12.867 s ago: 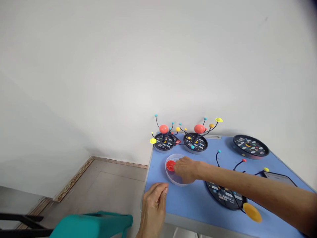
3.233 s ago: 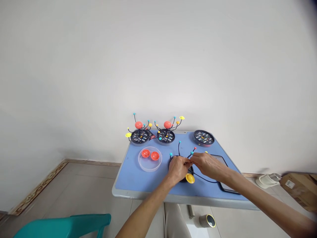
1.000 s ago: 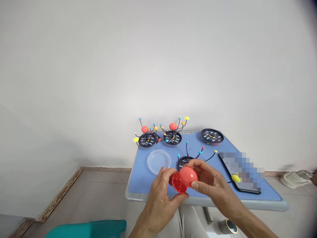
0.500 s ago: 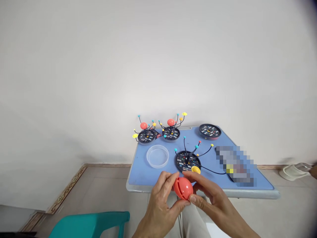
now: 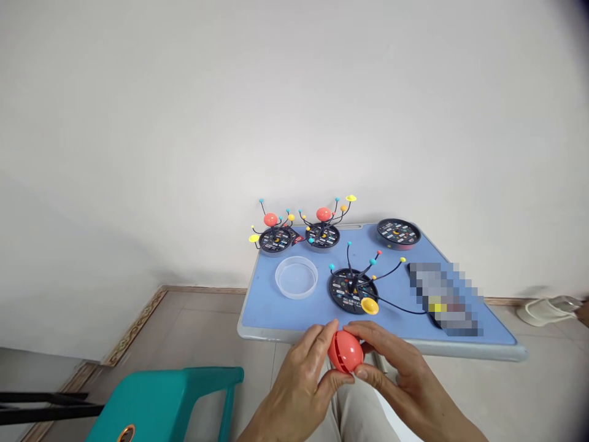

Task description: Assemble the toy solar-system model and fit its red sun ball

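Between both hands I hold a red plastic ball (image 5: 348,352) made of two halves, with a slotted gap along the seam. My left hand (image 5: 307,369) grips its left half, and my right hand (image 5: 391,362) pinches the right half with thumb and fingers. The ball is just in front of the table edge, above my lap. Beyond it on the blue table (image 5: 267,319) stands a planet model (image 5: 353,291) with a round black printed base and curved black arms. Small coloured balls and a yellow ringed planet (image 5: 369,306) tip those arms. No red ball sits at its centre.
Two planet models with red centre balls, a left one (image 5: 275,239) and a right one (image 5: 323,236), stand at the back. Also on the table are a clear round lid (image 5: 296,277), a round black container (image 5: 398,233) and a pixelated phone-like object (image 5: 444,301). A teal stool (image 5: 151,399) is at lower left.
The view has tilted down slightly, so the table things appear higher and a little to the right. Both hands still hold the red ball, its seam gap looking slightly wider.
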`<state>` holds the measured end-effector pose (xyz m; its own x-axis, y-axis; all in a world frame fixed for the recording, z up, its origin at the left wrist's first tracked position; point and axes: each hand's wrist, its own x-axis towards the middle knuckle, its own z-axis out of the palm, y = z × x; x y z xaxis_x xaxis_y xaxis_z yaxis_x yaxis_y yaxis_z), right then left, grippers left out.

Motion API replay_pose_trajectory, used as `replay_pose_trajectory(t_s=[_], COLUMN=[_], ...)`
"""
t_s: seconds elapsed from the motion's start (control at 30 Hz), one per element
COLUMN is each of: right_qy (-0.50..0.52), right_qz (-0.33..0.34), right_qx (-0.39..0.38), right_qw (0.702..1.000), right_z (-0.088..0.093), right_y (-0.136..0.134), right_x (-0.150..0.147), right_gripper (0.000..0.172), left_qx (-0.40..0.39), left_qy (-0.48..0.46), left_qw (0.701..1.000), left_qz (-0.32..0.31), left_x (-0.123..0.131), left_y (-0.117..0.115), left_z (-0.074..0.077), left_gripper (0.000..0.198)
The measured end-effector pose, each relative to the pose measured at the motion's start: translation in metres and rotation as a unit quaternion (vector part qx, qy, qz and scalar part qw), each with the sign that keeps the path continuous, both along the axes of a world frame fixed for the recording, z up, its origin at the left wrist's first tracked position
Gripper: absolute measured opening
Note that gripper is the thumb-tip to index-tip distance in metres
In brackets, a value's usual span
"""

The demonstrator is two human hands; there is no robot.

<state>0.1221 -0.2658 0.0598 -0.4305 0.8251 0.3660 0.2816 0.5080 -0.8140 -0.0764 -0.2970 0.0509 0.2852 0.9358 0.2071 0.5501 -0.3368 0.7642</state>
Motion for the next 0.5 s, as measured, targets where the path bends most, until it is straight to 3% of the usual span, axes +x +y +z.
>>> replay_pose_trajectory(t_s=[0.23, 0.5], right_qy=[-0.039, -0.116], right_qz=[0.030, 0.052], right_qx=[0.065, 0.032], right_qw=[0.997, 0.991], right_z=[-0.0091, -0.0084], right_y=[-0.0020, -0.0057], right_x=[0.0049, 0.0010], right_gripper=[0.041, 0.022], left_qx=[-0.055, 0.139], left_qy=[-0.006, 0.081], left_qw=[0.998, 0.987], left_qz=[0.026, -0.026], left_x=[-0.0032, 0.0055], left_y=[-0.0056, -0.0048], left_z=[-0.0007, -0.0083], left_gripper=[0.059, 0.056])
